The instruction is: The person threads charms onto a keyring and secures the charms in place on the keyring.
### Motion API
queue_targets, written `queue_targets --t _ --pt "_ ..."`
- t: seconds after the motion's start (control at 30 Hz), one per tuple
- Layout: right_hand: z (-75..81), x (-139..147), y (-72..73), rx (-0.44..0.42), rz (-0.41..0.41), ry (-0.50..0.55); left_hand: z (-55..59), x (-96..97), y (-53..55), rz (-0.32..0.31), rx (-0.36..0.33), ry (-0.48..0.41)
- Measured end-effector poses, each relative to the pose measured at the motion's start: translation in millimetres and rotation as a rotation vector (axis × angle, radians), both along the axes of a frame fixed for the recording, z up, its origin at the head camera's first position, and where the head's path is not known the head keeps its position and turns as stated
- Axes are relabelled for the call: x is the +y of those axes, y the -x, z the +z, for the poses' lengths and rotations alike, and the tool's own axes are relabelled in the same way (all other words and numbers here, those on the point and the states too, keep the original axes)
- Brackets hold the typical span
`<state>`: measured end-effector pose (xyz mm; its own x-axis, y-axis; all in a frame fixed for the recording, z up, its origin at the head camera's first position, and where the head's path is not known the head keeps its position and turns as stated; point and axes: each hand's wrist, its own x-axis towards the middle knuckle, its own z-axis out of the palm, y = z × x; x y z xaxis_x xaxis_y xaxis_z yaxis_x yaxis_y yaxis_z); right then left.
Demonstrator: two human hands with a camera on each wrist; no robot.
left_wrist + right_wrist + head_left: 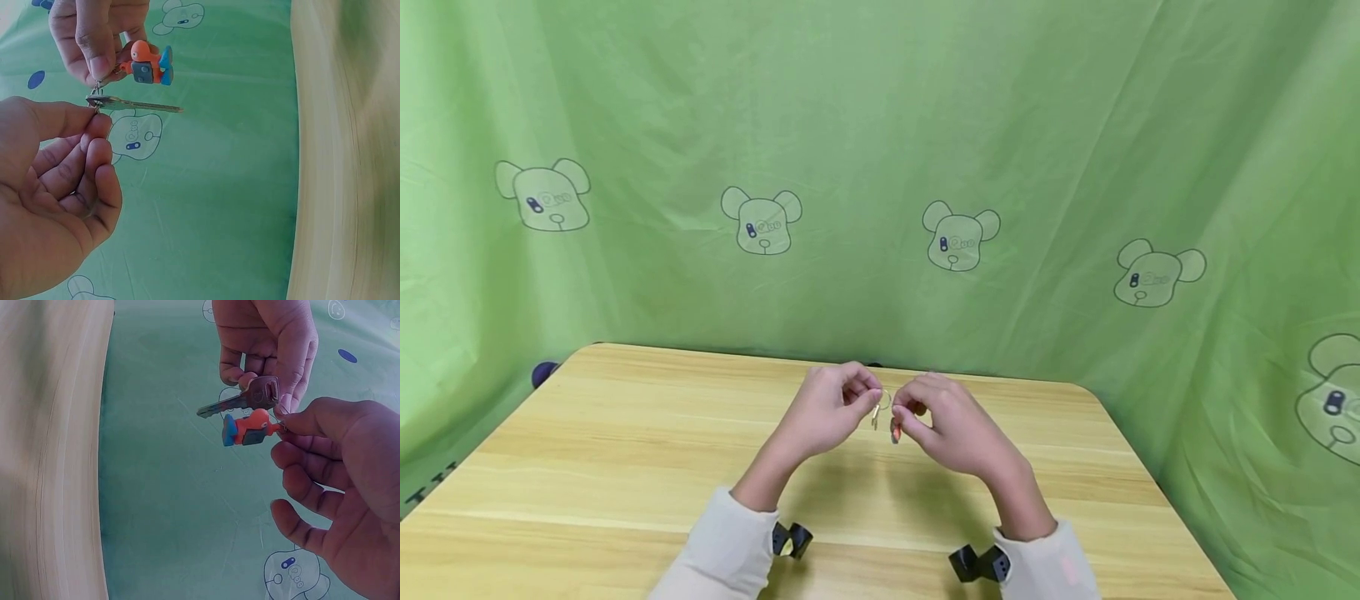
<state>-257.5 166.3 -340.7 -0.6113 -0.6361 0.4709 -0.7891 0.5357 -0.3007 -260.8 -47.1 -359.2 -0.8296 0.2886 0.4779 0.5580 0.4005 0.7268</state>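
Both hands are raised above the table, close together. My left hand (827, 412) pinches a thin metal key ring (886, 400) between thumb and forefinger. From that ring hangs a metal key (240, 402), its head by the left fingertips. My right hand (958, 429) pinches the end of a small keychain figurine (250, 429), which is orange with a dark grey block on its body and blue at its far end. In the left wrist view the figurine (147, 64) dangles beside the key (140, 105). Fingertips partly hide where ring and figurine meet.
Beneath the hands lies a light wooden table (625, 450) with rounded far corners. A green curtain (865, 100) printed with bear faces hangs behind and around it. Black wrist cameras stick out from both pale sleeves (730, 533).
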Motion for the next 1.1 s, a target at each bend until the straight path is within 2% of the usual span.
queue_targets --t 0.27,0.5,0.7,0.93,1.1 --pt "-1.0 -0.5 1.2 -0.110 0.031 -0.027 -2.2 -2.5 1.5 -0.024 -0.019 0.024" --pt "-5.3 -2.3 3.9 -0.233 0.015 -0.063 -3.2 -6.7 4.2 -0.088 -0.082 0.065" --pt "-11.4 -3.7 8.1 -0.327 0.021 -0.107 -7.2 -12.7 9.9 -0.128 -0.108 0.112" --pt "-25.4 -4.7 13.6 -0.458 0.032 -0.188 -24.2 -14.9 19.0 -0.188 -0.170 0.192" --pt "-36.5 -7.8 15.9 -0.547 0.025 -0.257 -41.4 -15.9 25.0 -0.243 -0.261 0.220"
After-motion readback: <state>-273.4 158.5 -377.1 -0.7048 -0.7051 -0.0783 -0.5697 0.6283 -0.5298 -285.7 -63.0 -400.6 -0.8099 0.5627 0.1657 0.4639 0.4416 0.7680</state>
